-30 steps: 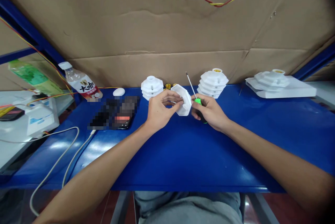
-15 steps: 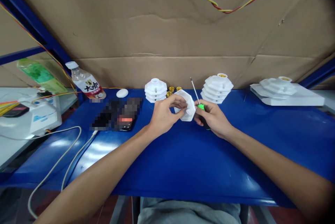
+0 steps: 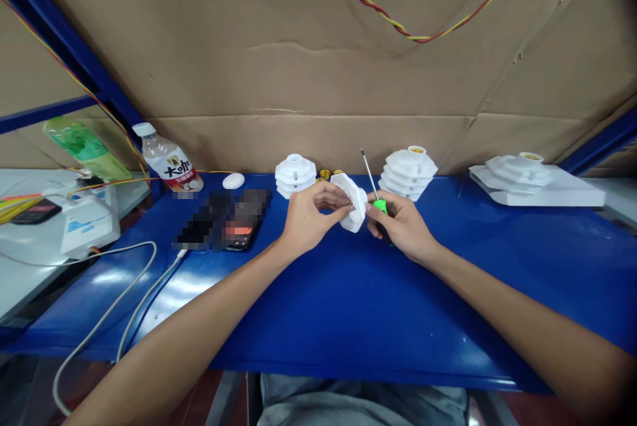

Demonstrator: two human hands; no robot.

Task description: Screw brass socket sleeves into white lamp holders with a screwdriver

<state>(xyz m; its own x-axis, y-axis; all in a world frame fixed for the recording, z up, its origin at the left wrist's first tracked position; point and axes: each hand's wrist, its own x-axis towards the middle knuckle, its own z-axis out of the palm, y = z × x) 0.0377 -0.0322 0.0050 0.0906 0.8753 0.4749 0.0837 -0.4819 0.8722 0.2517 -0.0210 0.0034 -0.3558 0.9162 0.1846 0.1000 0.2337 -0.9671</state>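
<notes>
My left hand [image 3: 311, 213] reaches into the hollow side of a white octagonal lamp base [image 3: 354, 219], its fingers pinched on something small and dark. My right hand [image 3: 402, 223] is wrapped round a screwdriver with a green and black handle [image 3: 380, 206], its shaft pointing up, while its fingertips touch the right side of the base. Behind my hands stand a stack of white bases [image 3: 295, 177] on the left and another with a brass-lined socket [image 3: 408, 174] on the right. Brass screw shells [image 3: 325, 174] lie between them.
Two phones [image 3: 243, 223], a white oval object [image 3: 233, 181] and a drink bottle [image 3: 172, 164] are on the left of the blue table [image 3: 358, 320]. More white bases [image 3: 520, 172] sit on a flat white box at the right. A power strip [image 3: 89, 223] lies far left.
The white base has turned so that its hollow faces my left hand more. My left fingers are further inside it. The camera view has shifted slightly.
</notes>
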